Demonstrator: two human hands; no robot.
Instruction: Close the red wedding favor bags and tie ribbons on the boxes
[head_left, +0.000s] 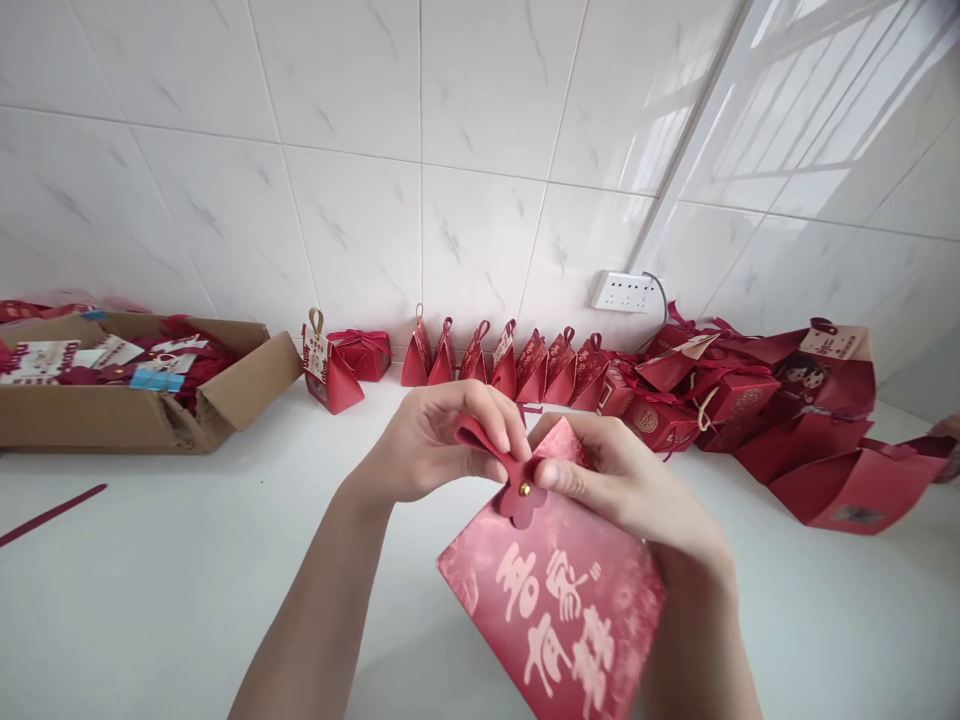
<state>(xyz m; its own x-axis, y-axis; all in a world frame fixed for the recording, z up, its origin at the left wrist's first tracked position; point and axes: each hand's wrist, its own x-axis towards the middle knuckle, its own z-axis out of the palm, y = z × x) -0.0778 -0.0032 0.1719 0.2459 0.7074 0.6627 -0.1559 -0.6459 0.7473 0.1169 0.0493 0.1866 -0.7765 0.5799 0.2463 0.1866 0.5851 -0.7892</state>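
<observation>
A red gift box with pale Chinese characters is held up, tilted, over the white table. At its top a dark red strap is folded into a loop, and its flower-shaped end carries a gold stud. My left hand pinches this strap between thumb and fingers. Gripping the box's upper right edge is my right hand, its thumb beside the stud and its other fingers hidden behind the box.
Several small red pyramid boxes stand in a row along the tiled wall. An open cardboard carton holds red and white pieces at left. Red boxes are piled at right, below a power socket. A dark red strip lies at left.
</observation>
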